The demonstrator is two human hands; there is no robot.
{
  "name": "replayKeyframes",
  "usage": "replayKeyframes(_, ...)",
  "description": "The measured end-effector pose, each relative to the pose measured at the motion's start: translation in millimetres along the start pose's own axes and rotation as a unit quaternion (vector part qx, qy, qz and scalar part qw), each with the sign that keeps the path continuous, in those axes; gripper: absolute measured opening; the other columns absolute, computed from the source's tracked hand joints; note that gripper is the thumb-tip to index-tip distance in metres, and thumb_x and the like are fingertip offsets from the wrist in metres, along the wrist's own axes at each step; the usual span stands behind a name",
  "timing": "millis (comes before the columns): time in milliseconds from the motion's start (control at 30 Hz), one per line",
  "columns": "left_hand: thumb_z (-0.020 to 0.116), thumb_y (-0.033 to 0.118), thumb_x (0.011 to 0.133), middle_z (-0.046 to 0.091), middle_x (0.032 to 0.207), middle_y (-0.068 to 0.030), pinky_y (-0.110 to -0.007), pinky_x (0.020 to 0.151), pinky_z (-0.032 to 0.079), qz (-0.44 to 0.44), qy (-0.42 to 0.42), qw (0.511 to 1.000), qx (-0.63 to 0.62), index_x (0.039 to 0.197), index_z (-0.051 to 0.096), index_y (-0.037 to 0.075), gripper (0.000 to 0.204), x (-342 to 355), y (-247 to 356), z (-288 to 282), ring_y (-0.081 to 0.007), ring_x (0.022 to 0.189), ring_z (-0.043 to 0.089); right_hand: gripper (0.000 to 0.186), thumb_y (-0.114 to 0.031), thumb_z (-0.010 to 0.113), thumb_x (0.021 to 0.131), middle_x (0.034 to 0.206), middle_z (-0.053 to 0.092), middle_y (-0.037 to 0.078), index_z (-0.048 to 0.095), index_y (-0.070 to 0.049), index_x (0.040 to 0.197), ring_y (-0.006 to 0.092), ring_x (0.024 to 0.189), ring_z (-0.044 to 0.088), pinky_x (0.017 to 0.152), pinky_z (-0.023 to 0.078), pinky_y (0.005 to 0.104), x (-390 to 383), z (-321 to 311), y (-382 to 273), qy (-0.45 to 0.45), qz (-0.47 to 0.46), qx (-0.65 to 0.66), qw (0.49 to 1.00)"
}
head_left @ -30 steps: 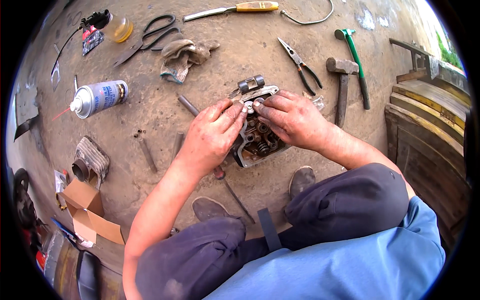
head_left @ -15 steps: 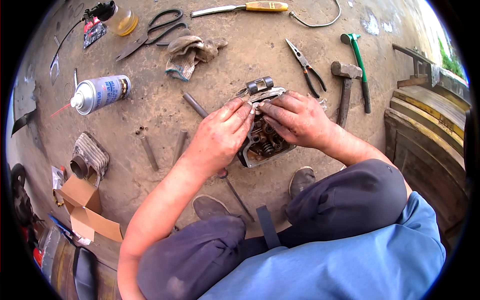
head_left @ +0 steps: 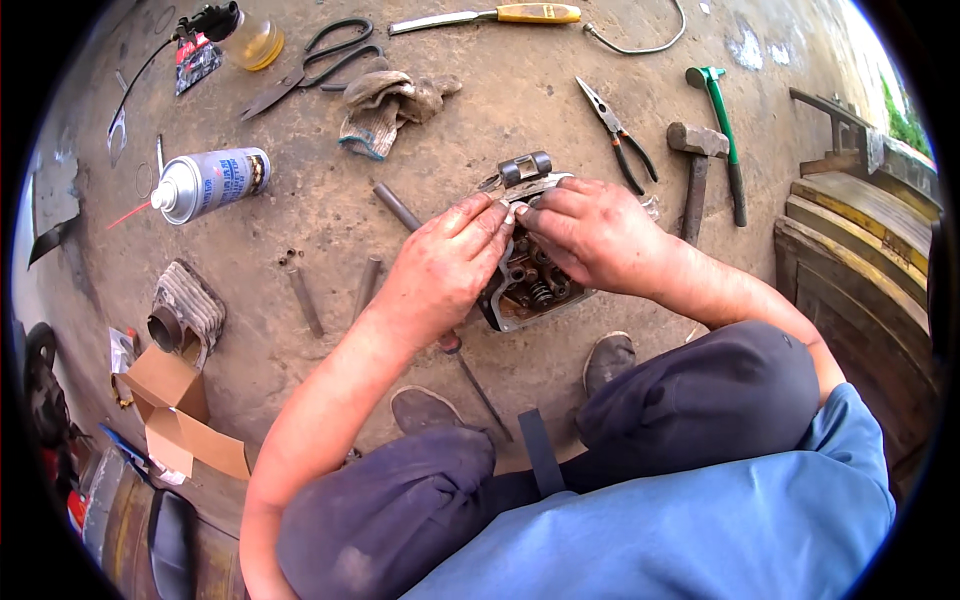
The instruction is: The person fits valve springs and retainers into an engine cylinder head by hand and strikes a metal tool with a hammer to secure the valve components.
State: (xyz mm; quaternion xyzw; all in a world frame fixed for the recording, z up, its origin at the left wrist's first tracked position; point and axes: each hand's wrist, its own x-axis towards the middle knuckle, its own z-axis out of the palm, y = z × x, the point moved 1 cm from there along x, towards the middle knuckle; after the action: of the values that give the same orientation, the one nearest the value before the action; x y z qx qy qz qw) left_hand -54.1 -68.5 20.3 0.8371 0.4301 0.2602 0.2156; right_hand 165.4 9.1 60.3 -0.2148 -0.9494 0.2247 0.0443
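Head view: left hand [head_left: 440,265] and right hand [head_left: 605,240] meet over the engine part [head_left: 522,294], likely for fine control; what either grip holds, I cannot tell.

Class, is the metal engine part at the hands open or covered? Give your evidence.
Open: the engine part has its inside exposed, with a coil spring showing within its rim.

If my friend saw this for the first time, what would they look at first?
Probably the left hand and right hand, their fingers close together at the metal engine part near the middle. Next might come the spray can with its red straw, on the ground at the left. The bright green hammer at the upper right stands out too.
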Motion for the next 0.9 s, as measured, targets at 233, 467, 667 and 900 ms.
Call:
replayKeyframes(233, 0.065, 0.007, 0.078, 0.069, 0.126, -0.0153, -0.042, 0.105, 0.055, 0.005, 0.003, 1.000, 0.013, 0.123, 0.071, -0.005, 0.046, 5, 1, -4, -0.0330, 0.124, 0.065, 0.037, -0.010, 0.074, 0.083, 0.109, 0.072, 0.013, 0.071, -0.004, 0.120, 0.0352, 0.104, 0.069, 0.088, 0.058, 0.0434, -11, 4, 2, 0.033, 0.052, 0.058, 0.996)
replayKeyframes(467, 0.066, 0.005, 0.077, 0.070, 0.126, -0.0151, -0.042, 0.104, 0.056, 0.008, 0.002, 1.000, 0.012, 0.122, 0.071, -0.004, 0.046, 1, 1, -1, -0.0326, 0.122, 0.066, 0.033, -0.003, 0.073, 0.088, 0.107, 0.072, 0.014, 0.073, -0.004, 0.121, 0.0350, 0.099, 0.071, 0.083, 0.058, 0.0428, -15, -1, 1, 0.081, 0.110, 0.100, 0.986)
replayKeyframes(667, 0.066, 0.006, 0.078, 0.070, 0.125, -0.0145, -0.042, 0.104, 0.056, 0.007, 0.000, 0.999, 0.031, 0.122, 0.071, -0.005, 0.045, 4, 5, -3, -0.0321, 0.122, 0.066, 0.036, -0.004, 0.074, 0.087, 0.106, 0.072, 0.013, 0.074, -0.007, 0.123, 0.0342, 0.095, 0.070, 0.082, 0.058, 0.0423, -15, 6, 2, 0.076, 0.075, 0.070, 0.992)
replayKeyframes(900, 0.065, 0.006, 0.080, 0.070, 0.125, -0.0153, -0.042, 0.104, 0.056, 0.012, -0.003, 0.999, 0.041, 0.122, 0.071, -0.004, 0.044, 5, 5, -4, -0.0321, 0.122, 0.066, 0.037, -0.005, 0.076, 0.086, 0.107, 0.072, 0.012, 0.074, -0.007, 0.123, 0.0336, 0.097, 0.070, 0.083, 0.058, 0.0425, -17, 11, 4, 0.101, 0.077, 0.082, 0.989)
